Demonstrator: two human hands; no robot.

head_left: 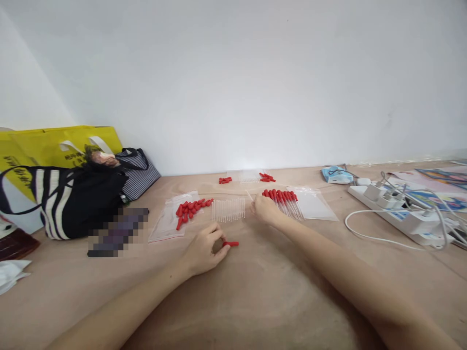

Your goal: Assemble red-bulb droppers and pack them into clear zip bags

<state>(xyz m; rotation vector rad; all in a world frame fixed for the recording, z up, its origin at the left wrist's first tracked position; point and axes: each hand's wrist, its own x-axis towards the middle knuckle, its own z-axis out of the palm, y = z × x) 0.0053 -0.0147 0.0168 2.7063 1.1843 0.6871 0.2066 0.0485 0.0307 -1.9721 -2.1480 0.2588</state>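
Observation:
My left hand (205,249) rests on the wooden table (255,291) with its fingers pinched on a small red rubber cap (231,243). My right hand (263,209) lies farther back, fingers closed on a thin clear tube (249,195) that sticks out to the upper left. Between the hands lies a row of bare clear tubes (228,209). Right of my right hand lies a row of tubes with red caps fitted (283,200). A pile of loose red caps (191,208) sits on a clear plastic bag (168,221) to the left.
Bags stand at the left: a yellow one (54,146), a black striped one (69,199), a grey striped one (140,172). More red caps (225,180) and tubes lie near the wall. A white power strip (401,214) with plugs and cables, a face mask (336,174) and papers are at the right.

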